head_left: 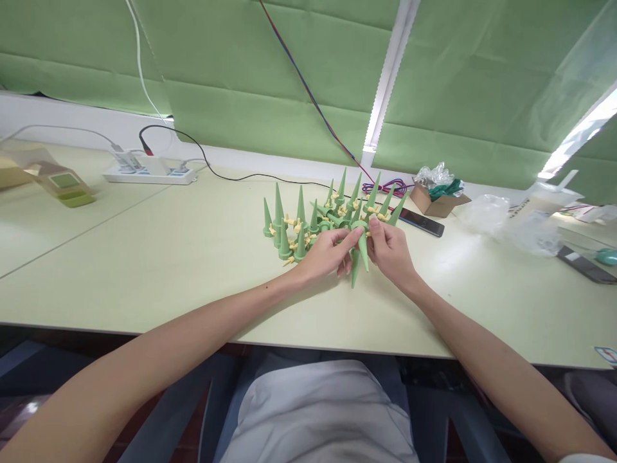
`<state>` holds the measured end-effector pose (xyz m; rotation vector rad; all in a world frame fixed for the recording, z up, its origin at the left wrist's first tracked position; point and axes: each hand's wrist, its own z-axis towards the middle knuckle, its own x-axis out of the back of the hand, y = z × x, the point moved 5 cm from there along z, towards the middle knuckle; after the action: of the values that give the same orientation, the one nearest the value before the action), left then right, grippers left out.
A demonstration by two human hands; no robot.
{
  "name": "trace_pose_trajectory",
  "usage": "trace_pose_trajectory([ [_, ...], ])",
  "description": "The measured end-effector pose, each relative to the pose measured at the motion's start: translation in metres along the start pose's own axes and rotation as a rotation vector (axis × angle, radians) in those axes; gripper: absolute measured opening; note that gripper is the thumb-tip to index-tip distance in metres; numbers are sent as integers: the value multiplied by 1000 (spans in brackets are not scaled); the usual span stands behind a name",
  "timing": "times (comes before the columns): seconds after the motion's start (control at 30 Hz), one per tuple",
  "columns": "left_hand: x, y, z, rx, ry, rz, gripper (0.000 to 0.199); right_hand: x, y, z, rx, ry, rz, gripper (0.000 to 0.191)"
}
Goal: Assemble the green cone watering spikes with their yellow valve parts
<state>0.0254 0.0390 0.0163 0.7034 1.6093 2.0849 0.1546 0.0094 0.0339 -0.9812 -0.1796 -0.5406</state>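
A green plastic cone (pixel 364 252) with a wide collar is held point down between my hands. My left hand (pixel 330 253) pinches it near the collar with thumb and fingers. Against the collar from the other side, my right hand (pixel 389 246) is closed, its thumb on the rim. A bit of yellow shows by the right fingertips, too small to make out. Another green cone (pixel 355 269) points down just below the hands. Behind them stands a cluster of upright green cones (pixel 301 209), with small yellow pieces (pixel 289 220) among them and some cones lying over.
A phone (pixel 421 222) lies right of the cones, near a small cardboard box (pixel 436 201) with plastic and green stuff. Farther right are a drink cup (pixel 540 206) and another dark phone (pixel 585 263). A power strip (pixel 149 173) sits back left; a black cable (pixel 250 176) runs across.
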Motion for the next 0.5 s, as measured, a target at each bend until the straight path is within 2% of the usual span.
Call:
trace_pose_trajectory([
  [0.17, 0, 7, -5, -87, 25, 91, 43, 2, 1, 1, -27, 19, -10, 62],
  [0.5, 2, 12, -8, -110, 153, 118, 34, 0, 7, 2, -56, 19, 78, 63],
])
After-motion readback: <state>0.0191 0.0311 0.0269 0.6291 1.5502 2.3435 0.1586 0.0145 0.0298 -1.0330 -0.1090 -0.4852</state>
